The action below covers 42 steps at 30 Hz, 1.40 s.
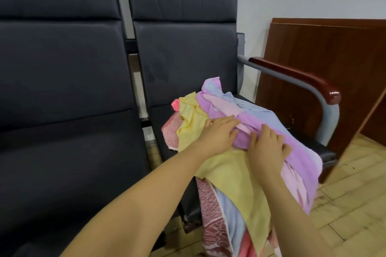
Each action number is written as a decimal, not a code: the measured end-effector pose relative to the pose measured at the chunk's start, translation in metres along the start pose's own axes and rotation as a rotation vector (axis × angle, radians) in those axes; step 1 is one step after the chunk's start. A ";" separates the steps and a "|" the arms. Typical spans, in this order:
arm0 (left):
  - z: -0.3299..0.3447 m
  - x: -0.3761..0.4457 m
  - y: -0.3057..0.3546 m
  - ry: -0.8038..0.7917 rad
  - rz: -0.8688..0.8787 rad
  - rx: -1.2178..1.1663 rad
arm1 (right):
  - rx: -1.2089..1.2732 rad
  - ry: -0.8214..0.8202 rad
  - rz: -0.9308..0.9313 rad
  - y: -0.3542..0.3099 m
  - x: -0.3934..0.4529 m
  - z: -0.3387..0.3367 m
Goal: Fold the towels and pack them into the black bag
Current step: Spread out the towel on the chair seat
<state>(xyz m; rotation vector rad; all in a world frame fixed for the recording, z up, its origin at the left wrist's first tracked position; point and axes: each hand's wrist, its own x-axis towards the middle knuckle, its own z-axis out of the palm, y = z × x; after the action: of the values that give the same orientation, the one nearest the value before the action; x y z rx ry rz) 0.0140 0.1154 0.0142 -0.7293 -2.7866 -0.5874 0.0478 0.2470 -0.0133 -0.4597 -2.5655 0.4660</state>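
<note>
- Nearest the camera, two bare forearms reach forward from the bottom edge toward a heap of towels piled on the right-hand seat.
- A pale yellow terry towel (234,175) drapes over the seat's front edge, with a pink-and-white patterned towel (211,210) and a light blue one hanging below it toward the wooden plank floor (355,190).
- The right hand (269,144) lies on top of a soft towel striped in purple, pink and blue (296,131), fingers curled into its bunched edge; whether they truly pinch the cloth cannot be told.
- The left hand (219,133) rests just beside it, fingers stretched flat across the seam between yellow and striped cloth.
- Farther back, the striped towel rises crumpled against the dark padded chair back (186,48); a red-brown wooden armrest (302,77) and a wooden panel stand to the right.
- No black bag is visible, and no towel looks folded yet.
- Risk: lifting the striped towel could drag the overhanging yellow one off the seat onto the floor, since the layers overlap and lie tangled.
</note>
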 end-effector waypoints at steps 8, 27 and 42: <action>0.018 0.018 0.005 -0.068 0.043 0.034 | 0.251 0.081 0.089 0.012 0.010 0.000; 0.022 0.024 0.017 0.051 -0.063 -0.235 | 0.456 0.246 -0.018 0.013 0.010 -0.008; -0.038 -0.044 -0.013 0.418 -0.199 -0.698 | 0.772 0.079 -0.225 -0.023 -0.011 -0.036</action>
<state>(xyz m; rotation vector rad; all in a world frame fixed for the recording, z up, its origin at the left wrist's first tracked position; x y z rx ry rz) 0.0485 0.0701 0.0311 -0.3621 -2.2535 -1.5849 0.0701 0.2311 0.0214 0.0865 -2.1025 1.2389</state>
